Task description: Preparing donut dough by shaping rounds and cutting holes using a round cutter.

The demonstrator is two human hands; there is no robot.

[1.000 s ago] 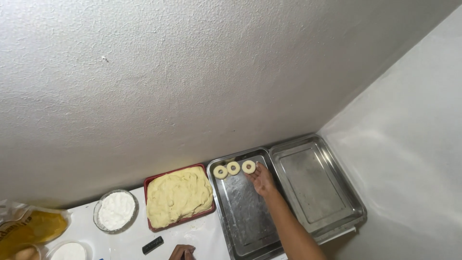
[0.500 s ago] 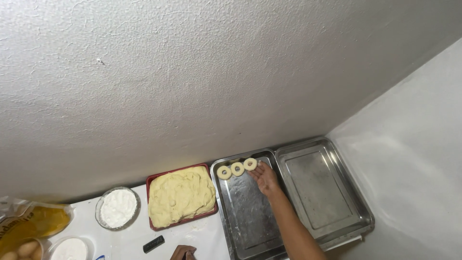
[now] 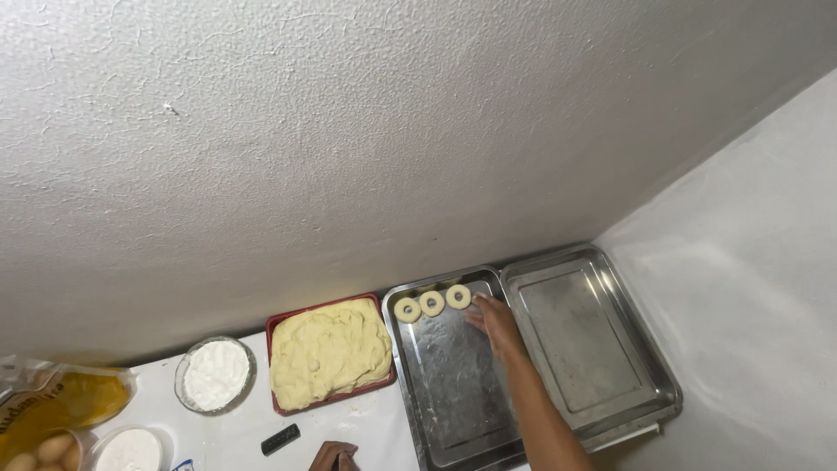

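Rings (image 3: 432, 303) of pale dough, three, line your tray's (image 3: 453, 392) far edge; your right hand (image 3: 494, 321) rests beside them, released; left hand (image 3: 334, 455) unclear.

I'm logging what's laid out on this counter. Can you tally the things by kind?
Dough rings: 3
Metal trays: 2
Red tray of dough: 1
Bowls of white powder: 2
Bowl of eggs: 1
Yellow bag: 1
Small black object: 1
Total: 11

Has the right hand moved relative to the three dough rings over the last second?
No. The right hand is on the near tray, just right of the third dough ring, as before. The view itself shifted slightly.
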